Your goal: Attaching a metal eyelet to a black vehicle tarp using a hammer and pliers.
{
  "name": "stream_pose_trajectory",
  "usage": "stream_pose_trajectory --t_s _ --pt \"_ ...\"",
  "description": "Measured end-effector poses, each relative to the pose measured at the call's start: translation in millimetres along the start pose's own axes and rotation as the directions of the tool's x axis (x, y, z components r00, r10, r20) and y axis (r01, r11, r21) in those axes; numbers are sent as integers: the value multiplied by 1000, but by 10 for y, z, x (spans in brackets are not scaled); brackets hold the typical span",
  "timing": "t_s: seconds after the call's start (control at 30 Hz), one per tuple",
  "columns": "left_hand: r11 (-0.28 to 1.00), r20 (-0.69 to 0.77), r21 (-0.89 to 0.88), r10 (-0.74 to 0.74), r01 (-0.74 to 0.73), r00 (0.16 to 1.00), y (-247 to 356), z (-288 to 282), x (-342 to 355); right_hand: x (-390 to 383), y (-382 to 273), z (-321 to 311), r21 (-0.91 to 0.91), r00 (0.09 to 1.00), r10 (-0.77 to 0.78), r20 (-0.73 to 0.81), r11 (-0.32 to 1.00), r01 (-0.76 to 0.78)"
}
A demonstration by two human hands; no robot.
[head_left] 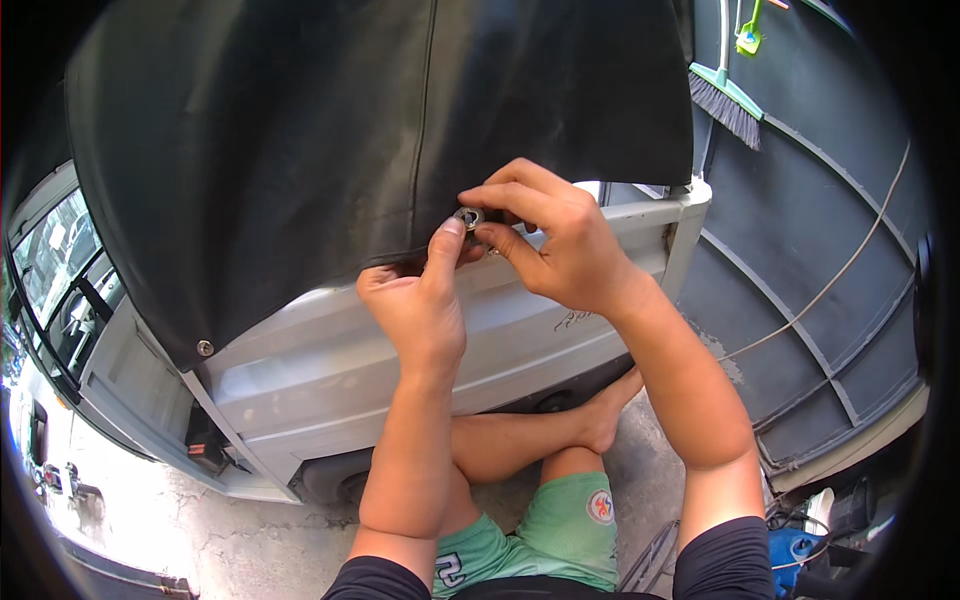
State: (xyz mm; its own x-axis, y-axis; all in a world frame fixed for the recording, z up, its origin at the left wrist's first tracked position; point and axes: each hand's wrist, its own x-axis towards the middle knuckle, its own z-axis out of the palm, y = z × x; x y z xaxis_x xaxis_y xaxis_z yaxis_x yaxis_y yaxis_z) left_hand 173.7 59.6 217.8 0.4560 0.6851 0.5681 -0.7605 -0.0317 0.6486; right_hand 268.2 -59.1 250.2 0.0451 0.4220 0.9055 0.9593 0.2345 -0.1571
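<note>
A black vinyl cover [300, 150] hangs over the white side panel [330, 375] of a truck bed. My left hand [425, 310] is closed on its lower edge, with the thumb pressed next to a round metal eyelet [469, 217] and the other fingers mostly hidden behind the cover. From the right, my right hand [565, 235] pinches at the same eyelet, index fingertip at its top and thumb just below. A small metal piece shows under the right thumb, too small to name. Another metal fastener [205, 348] sits at the cover's lower left corner.
A grey gate [800, 250] stands to the right, with a broom [727, 100] and a green brush [748, 38] hanging there. A cable [835, 275] runs across it. The open cab door [130, 370] is at left. My crossed legs are below; a blue container [790, 548] stands lower right.
</note>
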Motion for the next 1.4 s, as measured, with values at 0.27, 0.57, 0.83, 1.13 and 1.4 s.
stream_pose_trajectory --t_s 0.27,0.57,0.83,1.13,1.4 --pt "982 169 -124 -121 143 978 -57 -108 -20 48 -19 -66 13 993 105 58 994 -106" --pt "975 173 -151 -135 162 976 -166 -123 -43 24 84 -79 -9 992 117 37 993 -117" --pt "970 195 -189 -113 151 974 -237 -150 -54 115 24 -181 100 949 295 114 947 -306" --pt "967 172 -237 -55 95 984 -283 -121 -109 192 -19 -258 44 922 328 205 938 -343" --pt "968 112 -225 -83 107 990 -252 -103 -152 179 -8 -248 79 916 339 214 929 -363"
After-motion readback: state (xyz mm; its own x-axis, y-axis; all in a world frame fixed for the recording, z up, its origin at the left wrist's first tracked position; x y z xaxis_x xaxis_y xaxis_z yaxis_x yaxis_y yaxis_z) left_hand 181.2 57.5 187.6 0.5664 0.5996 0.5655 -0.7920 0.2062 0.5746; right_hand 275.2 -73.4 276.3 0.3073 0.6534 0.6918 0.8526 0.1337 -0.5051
